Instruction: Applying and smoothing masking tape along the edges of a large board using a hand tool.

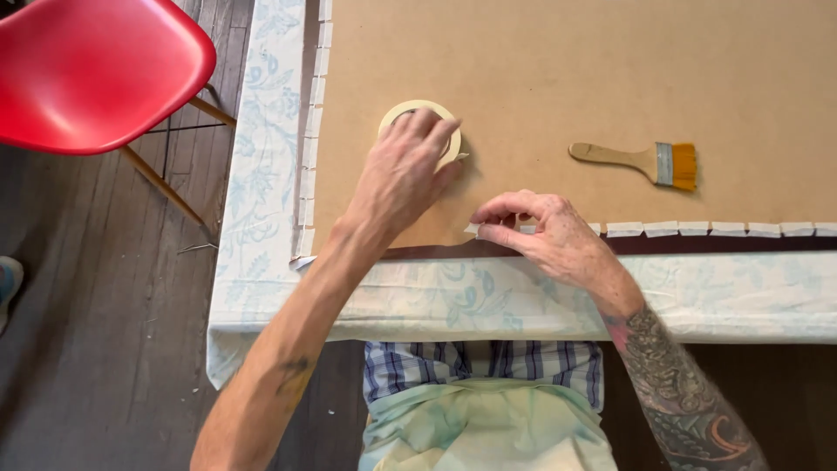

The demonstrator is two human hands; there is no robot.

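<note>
Masking-tape roll (419, 112) sits under the left grip (403, 170); right grip (545, 235) pinches a tape strip (472, 229).

left hand (403, 170) covers half the tape roll (419, 129); red chair (96, 70) and brown board (575, 113) run off frame

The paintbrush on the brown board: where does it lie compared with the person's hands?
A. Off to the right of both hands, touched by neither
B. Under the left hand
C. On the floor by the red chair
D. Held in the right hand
A. The paintbrush lies alone on the brown board, clear of the right hand, which pinches a small piece of tape at the board's edge, and of the left hand, which rests on the tape roll.
</note>
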